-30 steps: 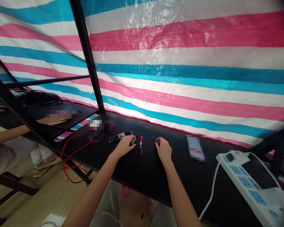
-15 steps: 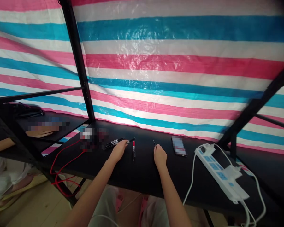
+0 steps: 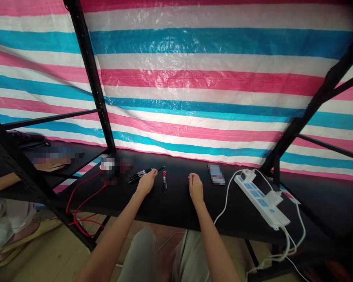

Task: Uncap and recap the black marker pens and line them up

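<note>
My left hand (image 3: 147, 182) rests on the black table (image 3: 176, 207), its curled fingertips pinching the end of a black pen (image 3: 159, 169) beside a small bunch of black pens (image 3: 139, 174). A marker with a red band (image 3: 164, 181) lies just right of that hand, untouched. My right hand (image 3: 195, 187) sits a little further right, fingers curled in; a small dark piece seems to be between them, too small to name.
A blurred card or phone (image 3: 216, 174) and a white power strip (image 3: 260, 199) with cables lie to the right. Blurred small items (image 3: 114, 166) and a red cable (image 3: 82, 199) are on the left. A black frame post (image 3: 91, 78) stands before the striped tarp (image 3: 208, 78). Another person's hand (image 3: 48, 167) rests on the neighbouring table.
The view has pulled back and swung right, bringing the power strip fully into sight. My left hand slid slightly left off the marker onto the black pens; my right hand stayed closed.
</note>
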The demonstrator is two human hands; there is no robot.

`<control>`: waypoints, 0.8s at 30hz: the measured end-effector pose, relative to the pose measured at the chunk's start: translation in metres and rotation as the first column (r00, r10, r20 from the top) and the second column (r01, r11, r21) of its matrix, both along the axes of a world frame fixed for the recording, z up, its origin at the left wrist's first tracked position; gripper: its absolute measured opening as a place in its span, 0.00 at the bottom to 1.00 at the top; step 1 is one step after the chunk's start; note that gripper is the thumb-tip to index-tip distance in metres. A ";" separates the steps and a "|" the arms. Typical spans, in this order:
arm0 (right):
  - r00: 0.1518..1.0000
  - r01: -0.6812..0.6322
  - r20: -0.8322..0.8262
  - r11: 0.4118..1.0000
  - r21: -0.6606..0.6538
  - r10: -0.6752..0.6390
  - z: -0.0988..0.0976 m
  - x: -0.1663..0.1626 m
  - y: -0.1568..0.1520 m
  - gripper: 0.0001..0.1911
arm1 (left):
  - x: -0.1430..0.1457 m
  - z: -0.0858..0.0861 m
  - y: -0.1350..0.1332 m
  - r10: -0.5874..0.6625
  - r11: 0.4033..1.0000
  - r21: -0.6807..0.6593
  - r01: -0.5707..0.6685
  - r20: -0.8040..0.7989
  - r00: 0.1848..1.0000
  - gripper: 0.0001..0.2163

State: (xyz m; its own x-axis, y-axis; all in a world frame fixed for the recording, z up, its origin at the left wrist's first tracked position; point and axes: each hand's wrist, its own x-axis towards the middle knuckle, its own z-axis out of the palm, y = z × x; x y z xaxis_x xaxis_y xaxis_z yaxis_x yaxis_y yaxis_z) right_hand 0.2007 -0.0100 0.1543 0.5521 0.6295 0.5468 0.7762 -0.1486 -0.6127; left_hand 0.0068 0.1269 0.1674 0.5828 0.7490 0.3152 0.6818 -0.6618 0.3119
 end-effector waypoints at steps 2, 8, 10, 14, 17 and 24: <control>0.999 -0.034 0.003 0.999 0.007 0.034 0.001 0.000 0.001 0.20 | 0.000 0.000 -0.001 0.010 1.000 0.011 -0.010 -0.009 1.000 0.11; 0.998 -0.057 0.006 0.998 0.007 0.057 -0.001 0.001 0.005 0.22 | 0.002 0.001 -0.004 0.080 0.997 0.013 -0.080 -0.023 0.996 0.12; 0.998 -0.068 0.006 0.998 -0.005 0.068 -0.002 0.002 0.007 0.22 | 0.003 0.001 -0.003 0.092 0.996 0.022 -0.092 -0.019 0.996 0.12; 0.988 -0.152 0.026 0.987 -0.051 0.154 -0.001 0.005 0.011 0.22 | 0.005 -0.004 0.001 0.089 0.995 0.039 -0.089 0.001 0.996 0.12; 0.981 -0.191 0.023 0.981 -0.024 0.191 0.000 0.008 0.016 0.22 | 0.006 -0.008 0.003 0.072 0.997 0.036 -0.072 0.017 0.997 0.12; 0.958 -0.287 0.014 0.956 -0.056 0.288 0.000 0.014 0.033 0.21 | 0.009 -0.010 0.006 -0.088 0.981 0.180 0.072 0.083 0.993 0.13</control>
